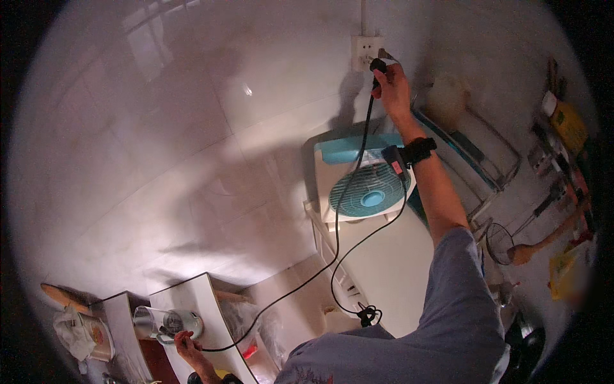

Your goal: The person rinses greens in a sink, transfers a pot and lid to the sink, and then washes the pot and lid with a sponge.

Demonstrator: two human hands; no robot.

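Observation:
My right hand (393, 86) grips a black power plug (378, 66) just in front of a white wall socket (367, 50). The plug's prongs point at the lower outlet; whether they touch it I cannot tell. A black cable (337, 211) runs down from the plug and across to my left hand (187, 345). That hand is at the handle of a clear jug or kettle (165, 322) on a white cabinet; its exact hold is unclear. Below the socket stands a blue and white box fan (371, 189), with a dark adapter (394, 161) in front, its cord ending in a tied bundle (368, 314).
The fan rests at the end of a pale surface (388, 264). On the right hang a wire strainer (500, 244), a wooden spoon (523, 253) and other utensils, near a metal rack (455, 139). A container with a plastic bag (76, 333) stands far left. Tiled wall lies behind.

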